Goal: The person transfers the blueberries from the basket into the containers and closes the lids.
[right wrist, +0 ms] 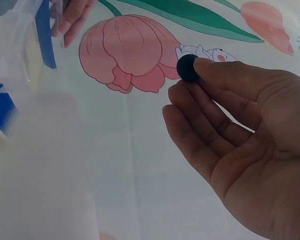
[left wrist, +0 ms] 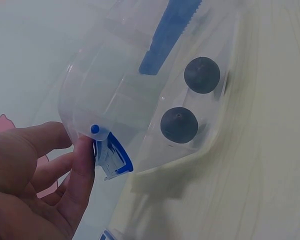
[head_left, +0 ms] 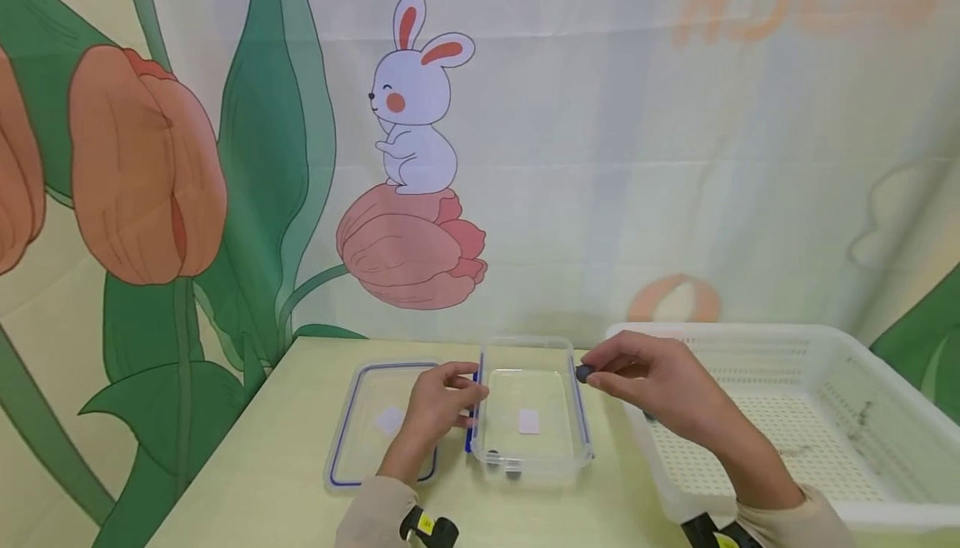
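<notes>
A clear plastic food box with blue edging stands without its lid on the table. Its left wall is held by my left hand, fingers near a blue side latch. Inside at the box's near end lie two dark balls, one beside the other. My right hand pinches another dark ball between thumb and fingertips, just outside the box's right rim. Left of the box, partly behind my left hand and forearm, lies the clear lid with a blue seal.
A large white perforated basket stands on the right, under my right forearm. Something small and dark shows at its left edge; its kind is unclear. A printed curtain hangs behind the pale table.
</notes>
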{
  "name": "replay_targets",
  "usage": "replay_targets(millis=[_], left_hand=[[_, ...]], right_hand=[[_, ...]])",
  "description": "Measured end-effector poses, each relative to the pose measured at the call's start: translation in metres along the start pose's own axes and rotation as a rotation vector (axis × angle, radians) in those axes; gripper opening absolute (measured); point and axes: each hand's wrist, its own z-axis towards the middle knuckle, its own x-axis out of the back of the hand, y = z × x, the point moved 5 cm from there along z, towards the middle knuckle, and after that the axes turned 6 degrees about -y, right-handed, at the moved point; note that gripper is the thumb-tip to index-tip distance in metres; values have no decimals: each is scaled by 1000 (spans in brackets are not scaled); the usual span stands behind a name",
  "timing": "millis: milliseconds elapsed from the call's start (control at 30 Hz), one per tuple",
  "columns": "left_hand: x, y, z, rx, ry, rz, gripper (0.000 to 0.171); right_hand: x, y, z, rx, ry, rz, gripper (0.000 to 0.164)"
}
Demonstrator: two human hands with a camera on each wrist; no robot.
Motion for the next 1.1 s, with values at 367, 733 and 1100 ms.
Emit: replay_targets(millis=[367, 733, 1100], left_hand=[[-1, -1, -2, 5, 8, 7, 42], [-2, -1, 0, 7, 22, 28, 42], [-1, 1, 0, 10, 14, 18, 42]], right_hand=[[-42, -3, 5, 48, -110, 4, 8], [-80, 4, 10, -59, -128, -125, 6], [-101, 13, 12, -20, -90, -305, 13]])
